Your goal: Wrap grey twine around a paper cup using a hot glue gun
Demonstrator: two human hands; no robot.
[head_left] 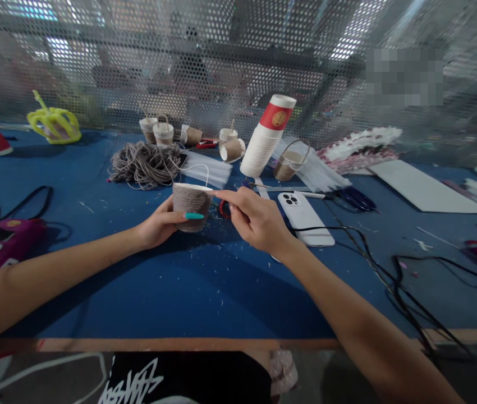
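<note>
A white phone (307, 213) lies face down.

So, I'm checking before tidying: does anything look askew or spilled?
The tall cup stack leans over, and a small cup beside it lies on its side, unlike the upright cups nearby. Pale scraps litter the table.

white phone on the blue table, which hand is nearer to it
Right. The right hand is just to the left of the phone; the left hand is farther left, holding the wrapped cup.
</note>
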